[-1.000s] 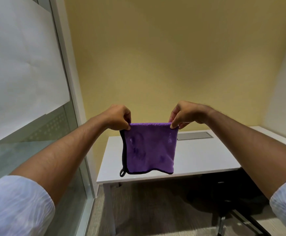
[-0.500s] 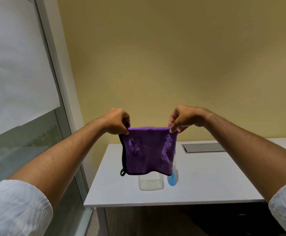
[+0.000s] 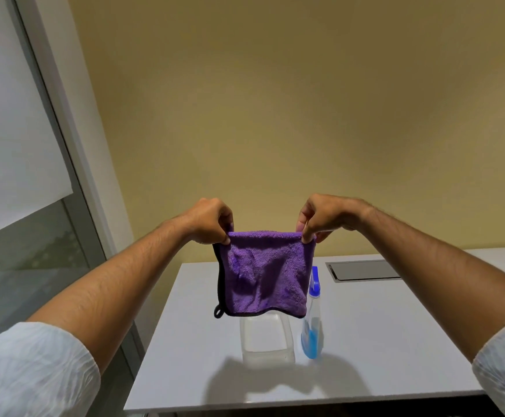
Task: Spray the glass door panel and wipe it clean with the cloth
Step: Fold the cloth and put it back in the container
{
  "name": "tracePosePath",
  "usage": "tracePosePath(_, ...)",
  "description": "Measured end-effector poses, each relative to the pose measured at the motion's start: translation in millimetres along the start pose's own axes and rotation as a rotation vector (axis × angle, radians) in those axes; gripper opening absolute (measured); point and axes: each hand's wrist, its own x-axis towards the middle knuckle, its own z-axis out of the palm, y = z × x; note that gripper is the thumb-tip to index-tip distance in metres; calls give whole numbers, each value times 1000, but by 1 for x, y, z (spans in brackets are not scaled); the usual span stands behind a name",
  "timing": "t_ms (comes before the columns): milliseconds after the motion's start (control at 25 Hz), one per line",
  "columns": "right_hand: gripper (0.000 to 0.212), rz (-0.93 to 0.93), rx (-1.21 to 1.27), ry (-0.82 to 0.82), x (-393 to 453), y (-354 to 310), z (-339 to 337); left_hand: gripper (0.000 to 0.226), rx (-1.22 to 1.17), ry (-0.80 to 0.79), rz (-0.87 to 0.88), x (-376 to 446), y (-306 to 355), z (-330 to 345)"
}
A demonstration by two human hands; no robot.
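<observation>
Glass door panel point(image 3: 25, 266) stands well left of the grip, its upper part frosted and cut off by the frame edge. Left hand point(image 3: 209, 221) and right hand point(image 3: 320, 218) each pinch a top corner of the purple cloth point(image 3: 266, 275), which hangs between them, hiding the top of a clear container point(image 3: 266, 341) on the white desk point(image 3: 380, 341). Just right, a spray bottle point(image 3: 313, 329) holds blue liquid

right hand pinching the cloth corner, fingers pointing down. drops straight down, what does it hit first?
Likely the spray bottle on the table: its blue top shows right below the right hand, though depth is unclear.
</observation>
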Motion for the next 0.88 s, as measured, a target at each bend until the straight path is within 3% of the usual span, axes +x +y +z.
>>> tracePosePath(240,59,43,-165,-160,42,-13,0,20,-1,-21,87,53,-24,3)
tracePosePath(480,74,-6,-332,-282,71,-20,2,24,37,-32,127,84,-41,11)
tracePosePath(680,62,-113,-362,-311,87,-16,-1,23,-4,14,119,96,-44,12)
tracePosePath(880,44,-315,-344,-135,98,-12,-14,25,-92,89,148,103,-31,6)
